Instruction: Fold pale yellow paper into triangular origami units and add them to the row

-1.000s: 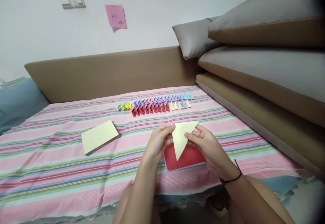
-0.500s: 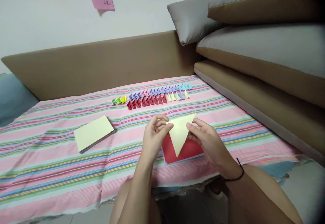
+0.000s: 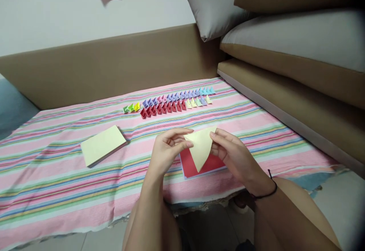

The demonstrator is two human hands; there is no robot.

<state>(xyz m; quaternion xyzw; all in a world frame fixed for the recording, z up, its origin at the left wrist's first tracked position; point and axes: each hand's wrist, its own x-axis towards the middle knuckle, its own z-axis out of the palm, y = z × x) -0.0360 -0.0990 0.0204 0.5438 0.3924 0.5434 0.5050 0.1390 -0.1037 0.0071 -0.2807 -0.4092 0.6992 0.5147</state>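
Note:
A pale yellow sheet of paper (image 3: pixel 202 144), folded into a triangle with its point down, is held up between my two hands. My left hand (image 3: pixel 169 146) pinches its left corner between thumb and fingers. At the right corner my right hand (image 3: pixel 228 144) grips the paper, thumb on the near face and fingers partly hidden behind. The paper bows slightly. Below it lies a stack of red paper (image 3: pixel 189 165) with a pale sheet showing at its edge, partly covered by the triangle and my hands.
Rows of small folded paper pieces (image 3: pixel 168 107) in several colours stand farther back on the striped cloth (image 3: pixel 137 190). A pale yellow paper stack (image 3: pixel 103 144) lies to the left. Grey-brown cushions (image 3: pixel 293 38) are piled at the right, and a brown backrest (image 3: pixel 114 68) runs behind.
My view has tilted down slightly. The left hand has turned a little at its corner, and the paper triangle now bows where it was flatter. Both hands still hold it.

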